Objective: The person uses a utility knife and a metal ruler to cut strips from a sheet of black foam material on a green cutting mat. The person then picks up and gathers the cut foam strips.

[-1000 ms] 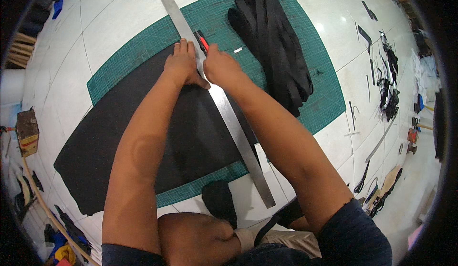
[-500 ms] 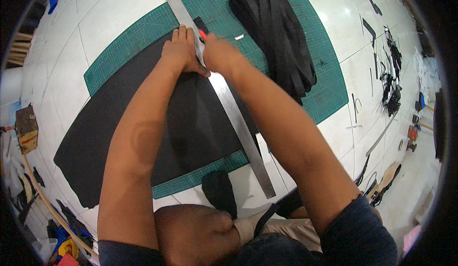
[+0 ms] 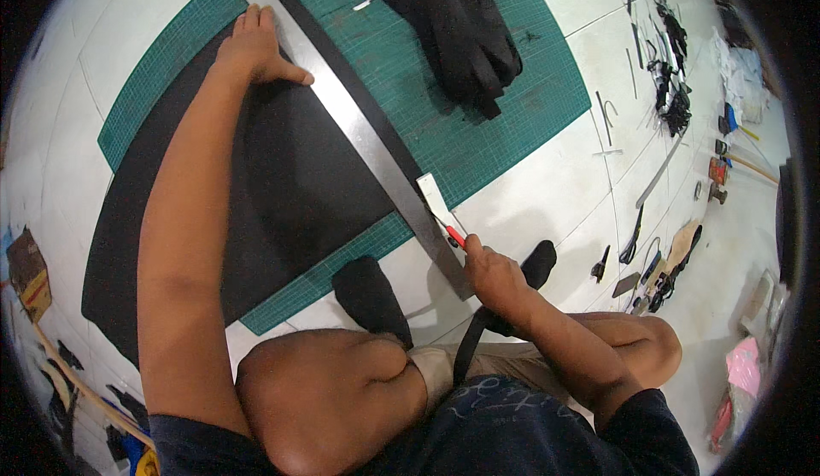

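Left hand: the left hand (image 3: 254, 53) is pressed down pretty flat, thumb stuck out sideways, bridging the ruler and the cloth, not wrapped around anything.
Right hand: the right hand (image 3: 494, 278) is curled snugly round a slim red-and-black cutting tool (image 3: 456, 236), near the ruler's lower end; can't tell if the tip's touching.
Ruler: long flat silver metal ruler (image 3: 350, 122), slanted across the cloth.
Cloth: big curved-edge black fabric sheet (image 3: 299, 177), narrow margin peeking out right of the ruler.
Underneath: green gridded cutting mat (image 3: 538, 92), black strap bundle (image 3: 461, 40) on top.
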The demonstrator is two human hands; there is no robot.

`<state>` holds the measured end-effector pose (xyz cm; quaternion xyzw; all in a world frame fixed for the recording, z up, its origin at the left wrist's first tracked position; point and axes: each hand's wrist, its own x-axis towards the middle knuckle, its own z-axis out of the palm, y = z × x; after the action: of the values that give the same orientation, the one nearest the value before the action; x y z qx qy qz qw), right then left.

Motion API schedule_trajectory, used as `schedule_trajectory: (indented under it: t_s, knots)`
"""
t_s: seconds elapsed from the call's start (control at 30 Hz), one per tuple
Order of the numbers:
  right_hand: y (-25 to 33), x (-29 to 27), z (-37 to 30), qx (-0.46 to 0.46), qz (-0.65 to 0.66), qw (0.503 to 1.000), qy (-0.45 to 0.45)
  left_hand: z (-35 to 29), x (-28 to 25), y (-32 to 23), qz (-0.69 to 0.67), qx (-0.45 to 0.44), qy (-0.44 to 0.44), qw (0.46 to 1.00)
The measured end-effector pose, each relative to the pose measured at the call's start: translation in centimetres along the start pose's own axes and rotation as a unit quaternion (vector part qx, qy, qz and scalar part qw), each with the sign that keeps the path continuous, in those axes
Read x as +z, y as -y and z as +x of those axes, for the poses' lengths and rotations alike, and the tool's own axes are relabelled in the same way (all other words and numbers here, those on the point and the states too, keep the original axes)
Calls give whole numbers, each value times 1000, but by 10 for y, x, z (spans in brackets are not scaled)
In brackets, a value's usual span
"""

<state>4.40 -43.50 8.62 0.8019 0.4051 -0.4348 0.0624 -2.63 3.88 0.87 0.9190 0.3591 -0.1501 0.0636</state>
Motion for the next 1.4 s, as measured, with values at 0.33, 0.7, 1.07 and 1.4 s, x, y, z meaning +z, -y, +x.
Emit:
schedule_trajectory:
  t_s: [0.33, 0.7, 1.07, 1.4]
  knots:
    - [93, -114, 132, -144, 10, 974, -172, -8, -21, -10, -19, -34, 63, 997]
    - [223, -167, 289, -134, 83, 967, -202, -15, -16, -2, -45, -24, 61, 997]
    - [234, -189, 296, -136, 66, 974, -168, -10, -15, -4, -22, -7, 55, 998]
    - [94, -73, 140, -83, 26, 994, -61, -5, -1, -4, 0, -20, 48, 999]
